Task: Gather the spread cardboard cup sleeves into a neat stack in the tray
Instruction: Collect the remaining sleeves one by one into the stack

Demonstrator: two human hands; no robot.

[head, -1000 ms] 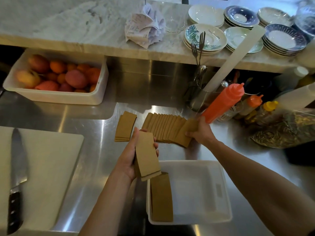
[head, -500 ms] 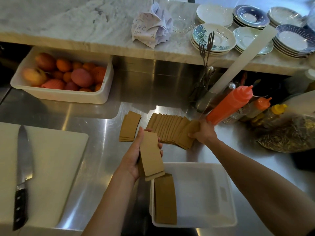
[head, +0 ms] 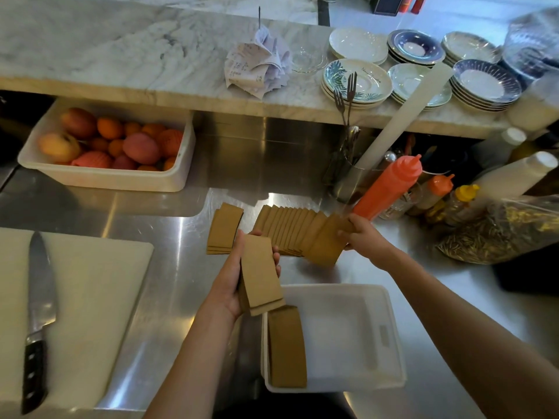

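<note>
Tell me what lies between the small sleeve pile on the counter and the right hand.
Head view: the fanned row of sleeves spans from just beside the small pile to the right hand, which pinches its end.

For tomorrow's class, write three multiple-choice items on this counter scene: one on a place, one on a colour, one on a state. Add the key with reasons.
1. Where does the knife lie?
A. on the cutting board
B. in the fruit tub
C. among the plates

2. What colour is the big squeeze bottle behind the right hand, which pinches the fanned sleeves?
A. green
B. orange-red
C. blue

3. What is the left hand doing?
A. holding a bunch of sleeves
B. resting empty
C. gripping the knife

Key: 1 A, blade and handle lie on the board. 2 B, body and nozzle are orange-red. 3 A, it grips the bunch.
</note>
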